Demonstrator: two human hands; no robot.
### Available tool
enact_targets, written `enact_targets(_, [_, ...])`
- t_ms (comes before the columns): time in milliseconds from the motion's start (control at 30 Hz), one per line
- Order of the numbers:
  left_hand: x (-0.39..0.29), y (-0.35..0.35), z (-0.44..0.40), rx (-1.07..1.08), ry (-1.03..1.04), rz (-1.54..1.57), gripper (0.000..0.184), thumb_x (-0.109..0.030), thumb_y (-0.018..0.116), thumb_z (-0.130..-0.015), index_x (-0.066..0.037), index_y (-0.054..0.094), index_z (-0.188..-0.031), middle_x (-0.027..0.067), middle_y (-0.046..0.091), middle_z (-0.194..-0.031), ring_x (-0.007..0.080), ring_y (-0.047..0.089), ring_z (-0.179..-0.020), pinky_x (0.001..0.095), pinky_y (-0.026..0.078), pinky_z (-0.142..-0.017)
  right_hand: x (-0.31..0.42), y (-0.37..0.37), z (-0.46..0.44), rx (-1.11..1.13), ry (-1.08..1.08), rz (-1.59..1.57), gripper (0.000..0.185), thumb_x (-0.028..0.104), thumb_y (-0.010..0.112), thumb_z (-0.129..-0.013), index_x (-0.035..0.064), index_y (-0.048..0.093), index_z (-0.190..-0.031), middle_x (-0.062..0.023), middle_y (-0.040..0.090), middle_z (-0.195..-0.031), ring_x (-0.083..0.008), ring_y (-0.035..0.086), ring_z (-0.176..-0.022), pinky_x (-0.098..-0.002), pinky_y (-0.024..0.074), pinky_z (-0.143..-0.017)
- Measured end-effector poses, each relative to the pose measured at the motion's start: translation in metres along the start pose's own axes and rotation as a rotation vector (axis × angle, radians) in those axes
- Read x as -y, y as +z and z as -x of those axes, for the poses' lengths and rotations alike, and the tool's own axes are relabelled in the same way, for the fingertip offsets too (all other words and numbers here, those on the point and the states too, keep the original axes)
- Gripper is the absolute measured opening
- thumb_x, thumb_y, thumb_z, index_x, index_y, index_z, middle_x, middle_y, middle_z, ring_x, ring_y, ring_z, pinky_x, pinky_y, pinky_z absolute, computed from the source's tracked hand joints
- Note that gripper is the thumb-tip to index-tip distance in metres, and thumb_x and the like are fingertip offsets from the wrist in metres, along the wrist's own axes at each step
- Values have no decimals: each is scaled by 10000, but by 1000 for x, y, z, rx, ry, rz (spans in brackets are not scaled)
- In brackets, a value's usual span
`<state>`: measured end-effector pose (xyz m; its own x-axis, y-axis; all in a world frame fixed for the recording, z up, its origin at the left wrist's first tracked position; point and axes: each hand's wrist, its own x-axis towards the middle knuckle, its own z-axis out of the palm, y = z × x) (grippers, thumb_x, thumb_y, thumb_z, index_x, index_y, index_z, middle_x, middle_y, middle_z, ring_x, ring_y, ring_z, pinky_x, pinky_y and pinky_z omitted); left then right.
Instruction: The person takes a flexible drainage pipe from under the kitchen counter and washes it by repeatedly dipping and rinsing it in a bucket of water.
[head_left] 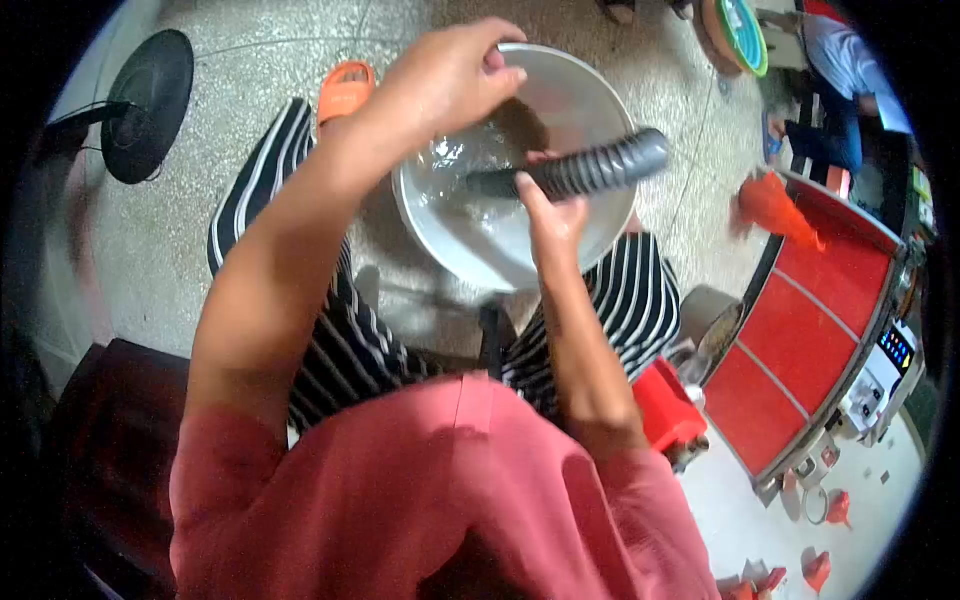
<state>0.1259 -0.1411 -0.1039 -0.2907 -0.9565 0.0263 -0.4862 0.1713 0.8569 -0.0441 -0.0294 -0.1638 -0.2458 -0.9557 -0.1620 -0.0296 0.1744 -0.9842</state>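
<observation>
A wide silver metal basin [480,265] stands between my knees with clear water in it. My left hand [465,80] is at its far rim, fingers curled over the edge and thumb on the inner side. My right hand [556,215] is wrapped round a black ribbed hose-like piece [610,163], over the right part of the basin. One end of that piece slants down to the water; the other, thicker end sticks out past the right rim. Some fingers of my right hand are hidden behind it.
An orange slipper [345,92] is beyond my left leg, near a round black base [150,105]. To the right is a red-panelled cabinet [800,345] with an orange-red cloth [780,208]. A person [840,100] and a green-rimmed tub [742,38] are at the far right.
</observation>
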Motion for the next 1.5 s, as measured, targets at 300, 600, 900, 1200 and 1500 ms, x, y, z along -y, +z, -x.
enact_targets(300, [4,11,7,31,-1,34,355,-241,626,-775,-68,569,-1079,69,608,-799,146,583,-730,275,470,-666,26,-16,4,70,287,144,542,69,678,-707,-38,440,-1182,-122,559,-1075,-197,543,-961,-291,423,-848])
enact_targets(600, [5,6,16,46,8,-71,365,-283,589,-769,-73,576,-1066,115,631,-866,278,613,-812,368,481,-724,81,-44,5,-37,-137,-383,458,21,616,-681,35,424,-1097,-103,512,-999,-230,531,-948,-445,413,-905])
enact_targets(900, [9,17,20,-6,89,-72,381,-282,609,-753,-76,575,-1072,119,631,-855,279,617,-796,368,484,-720,103,-43,23,-132,-120,-376,371,14,577,-694,40,433,-1036,-106,561,-866,-231,563,-822,-363,440,-826])
enact_targets(1200, [-6,3,19,37,20,-8,336,-219,597,-774,-31,565,-1051,138,619,-836,266,606,-734,357,486,-659,93,-51,20,-59,-49,-186,398,-7,636,-690,27,454,-1042,-73,553,-866,-182,562,-819,-333,450,-798])
enact_targets(1500, [-10,0,16,61,17,4,329,-203,593,-780,-11,557,-1045,154,609,-833,286,597,-744,366,480,-656,110,-40,3,-86,-184,-272,361,-28,583,-717,8,435,-1044,-109,536,-885,-230,552,-862,-379,447,-827])
